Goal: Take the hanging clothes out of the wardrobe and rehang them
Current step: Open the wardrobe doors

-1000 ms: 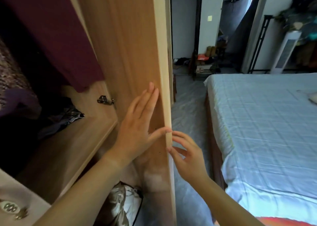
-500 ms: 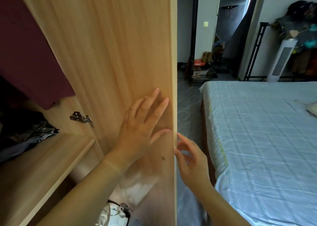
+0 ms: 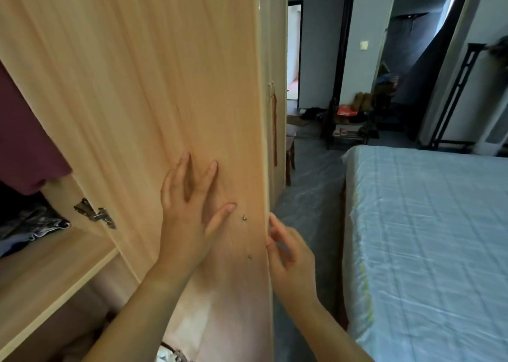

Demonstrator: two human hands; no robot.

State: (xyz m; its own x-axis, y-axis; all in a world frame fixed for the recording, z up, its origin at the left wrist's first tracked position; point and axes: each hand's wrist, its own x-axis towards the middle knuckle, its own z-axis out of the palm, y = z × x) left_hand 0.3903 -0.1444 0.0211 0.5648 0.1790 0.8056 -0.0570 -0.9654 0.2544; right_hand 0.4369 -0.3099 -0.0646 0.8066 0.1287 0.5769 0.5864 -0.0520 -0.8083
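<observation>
Door [image 3: 165,87] has closed further, left hand [image 3: 187,218] flat on it, right hand [image 3: 291,254] loosely touching edge.

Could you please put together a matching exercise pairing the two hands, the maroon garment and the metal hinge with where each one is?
Things:
1 left hand
2 right hand
3 maroon garment
4 metal hinge

Places:
A fingertips at the free edge of the wardrobe door
B hanging at the far left of the view
C flat on the door's inner face
D on the door's hinged side, above the shelf

Pairs: 1-C; 2-A; 3-B; 4-D
</observation>
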